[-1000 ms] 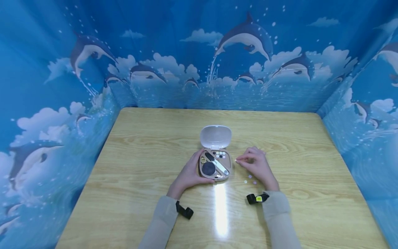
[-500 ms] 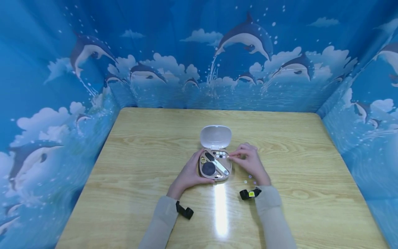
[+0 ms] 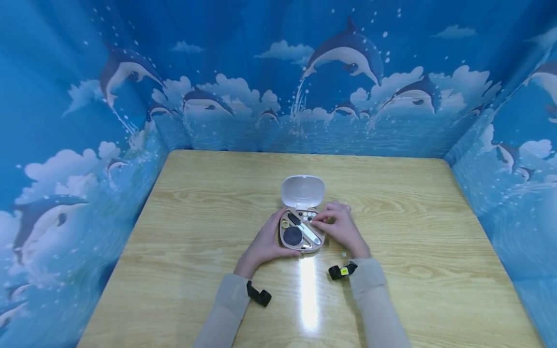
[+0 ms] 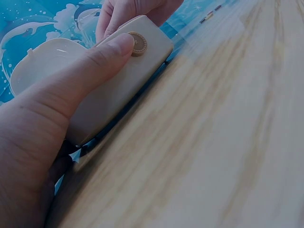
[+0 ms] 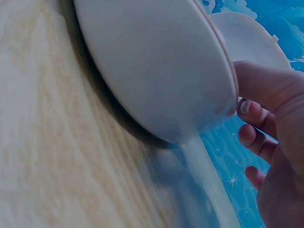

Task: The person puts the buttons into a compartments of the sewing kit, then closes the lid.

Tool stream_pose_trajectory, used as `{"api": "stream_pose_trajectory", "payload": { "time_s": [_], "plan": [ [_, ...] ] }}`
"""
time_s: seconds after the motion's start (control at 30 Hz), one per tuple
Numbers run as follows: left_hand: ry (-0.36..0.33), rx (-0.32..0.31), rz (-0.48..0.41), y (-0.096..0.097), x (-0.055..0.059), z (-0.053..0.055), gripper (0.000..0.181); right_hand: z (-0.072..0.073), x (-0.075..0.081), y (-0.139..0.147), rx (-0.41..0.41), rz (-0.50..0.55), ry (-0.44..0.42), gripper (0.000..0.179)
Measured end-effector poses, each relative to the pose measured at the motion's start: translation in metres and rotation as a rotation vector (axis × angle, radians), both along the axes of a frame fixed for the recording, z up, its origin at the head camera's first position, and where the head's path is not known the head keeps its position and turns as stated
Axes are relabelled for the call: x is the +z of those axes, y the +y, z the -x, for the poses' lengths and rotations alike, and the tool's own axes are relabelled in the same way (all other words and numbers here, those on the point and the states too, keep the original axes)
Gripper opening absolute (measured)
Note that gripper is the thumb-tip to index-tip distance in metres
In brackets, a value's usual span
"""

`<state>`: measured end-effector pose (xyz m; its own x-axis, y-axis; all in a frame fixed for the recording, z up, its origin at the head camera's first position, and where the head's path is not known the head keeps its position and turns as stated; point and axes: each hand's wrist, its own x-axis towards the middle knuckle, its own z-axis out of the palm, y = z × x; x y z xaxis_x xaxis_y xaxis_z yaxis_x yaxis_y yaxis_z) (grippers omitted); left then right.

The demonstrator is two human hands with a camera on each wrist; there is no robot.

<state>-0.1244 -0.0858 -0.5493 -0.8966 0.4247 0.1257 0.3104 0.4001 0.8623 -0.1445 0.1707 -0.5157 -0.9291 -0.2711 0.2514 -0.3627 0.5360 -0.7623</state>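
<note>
A small beige sewing box (image 3: 314,249) stands on the table with its clear lid (image 3: 302,191) up. My left hand (image 3: 266,242) grips the box from its left side. In the left wrist view the thumb (image 4: 102,59) lies on the round catch (image 4: 138,44) at the front. Inside are several white and dark buttons (image 3: 307,214), a long black-and-white tool (image 3: 306,231), a dark disc (image 3: 292,236) and a gold ring-like piece (image 3: 285,224). My right hand (image 3: 341,229) pinches a small pale button over the box's right part; its fingertips are hidden in the right wrist view.
A loose pale button (image 3: 344,254) lies on the wooden table (image 3: 217,193) right of the box, near my right wrist. Dolphin-print curtains (image 3: 278,96) hang behind and along both sides. Each wrist wears a black camera.
My right hand has moved left from beside the box to over its button compartment, carrying the button. The right forearm now covers some of the loose buttons. My left hand has stayed put.
</note>
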Motion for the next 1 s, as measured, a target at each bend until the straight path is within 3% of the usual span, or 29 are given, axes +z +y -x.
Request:
{"api": "stream_pose_trajectory", "payload": {
  "time_s": [0.5, 0.77, 1.0],
  "plan": [
    [0.01, 0.0, -0.003, 0.0, -0.001, 0.0002, 0.129, -0.0002, 0.0002, -0.0049, 0.029, -0.028, 0.028, 0.009],
    [-0.014, 0.003, 0.013, -0.0011, -0.0011, -0.0007, 0.13, -0.0023, 0.0012, -0.0045, 0.011, -0.026, -0.036, 0.011],
    [0.003, 0.0, 0.004, 0.0001, -0.0006, 0.0002, 0.129, -0.0034, 0.006, -0.0037, 0.013, -0.023, -0.032, 0.012]
  ]
}}
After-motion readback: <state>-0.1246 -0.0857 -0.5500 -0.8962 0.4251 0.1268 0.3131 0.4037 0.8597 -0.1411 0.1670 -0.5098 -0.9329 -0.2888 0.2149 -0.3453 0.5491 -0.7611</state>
